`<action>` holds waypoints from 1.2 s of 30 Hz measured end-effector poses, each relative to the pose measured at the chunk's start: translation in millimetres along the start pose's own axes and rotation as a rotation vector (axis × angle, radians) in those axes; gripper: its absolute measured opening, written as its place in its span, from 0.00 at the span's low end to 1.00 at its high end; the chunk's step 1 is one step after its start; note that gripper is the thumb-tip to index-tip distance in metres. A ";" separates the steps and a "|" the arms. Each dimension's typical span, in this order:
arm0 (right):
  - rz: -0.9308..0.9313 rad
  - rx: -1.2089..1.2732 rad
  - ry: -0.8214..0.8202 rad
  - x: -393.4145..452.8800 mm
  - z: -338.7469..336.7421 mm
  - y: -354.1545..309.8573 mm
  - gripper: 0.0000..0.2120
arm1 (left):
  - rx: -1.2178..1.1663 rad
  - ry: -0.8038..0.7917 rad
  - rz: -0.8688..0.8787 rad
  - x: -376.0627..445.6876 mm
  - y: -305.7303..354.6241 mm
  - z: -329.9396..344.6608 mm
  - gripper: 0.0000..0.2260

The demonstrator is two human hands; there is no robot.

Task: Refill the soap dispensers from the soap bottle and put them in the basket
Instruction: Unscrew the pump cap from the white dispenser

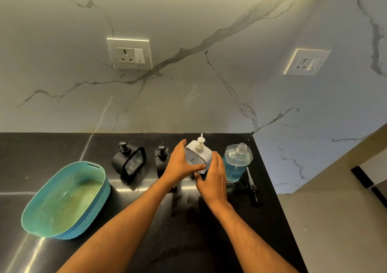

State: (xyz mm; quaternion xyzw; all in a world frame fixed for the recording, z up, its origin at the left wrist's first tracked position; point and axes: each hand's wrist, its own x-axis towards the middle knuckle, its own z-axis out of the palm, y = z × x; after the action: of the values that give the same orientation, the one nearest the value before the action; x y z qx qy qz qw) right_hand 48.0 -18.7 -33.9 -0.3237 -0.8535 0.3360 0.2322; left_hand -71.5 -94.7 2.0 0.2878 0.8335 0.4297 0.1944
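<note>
The white soap dispenser (198, 154) is held upright on the black counter (146, 241), its long axis vertical and its pump head at the top; the way the spout faces cannot be told. No label or writing can be read on it. It is gripped from the left by the left hand (181, 164), whose thumb is laid across its front and whose fingers are stretched around its far side. The right hand (212, 177) is pressed against its right side, with fingers straight and together and the thumb tucked at its base.

Just right of the dispenser, the clear soap bottle (237, 161) is seen standing, partly filled with blue liquid and uncapped, its open neck tilted slightly back. A loose black pump with its tube (252, 186) is laid on the counter just beyond the bottle.

Just left of the dispenser, a black dispenser (161, 157) is partly hidden by the left hand, and another black dispenser (128, 160) is placed further left. The teal basket (65, 201) is set well to the left.

Two wall sockets (130, 54) are mounted on the marble wall above; no writing on them is legible.
</note>
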 end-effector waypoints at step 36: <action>-0.012 0.087 0.132 -31.1 -27.5 -6.7 0.27 | 0.010 0.096 0.144 -50.2 -10.5 11.2 0.37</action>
State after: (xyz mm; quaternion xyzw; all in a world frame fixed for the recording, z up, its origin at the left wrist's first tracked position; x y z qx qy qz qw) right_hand 83.5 -32.9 -16.3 -0.3295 -0.8228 0.3495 0.3038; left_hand -30.3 -125.3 -9.0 0.3271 0.8212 0.4515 0.1215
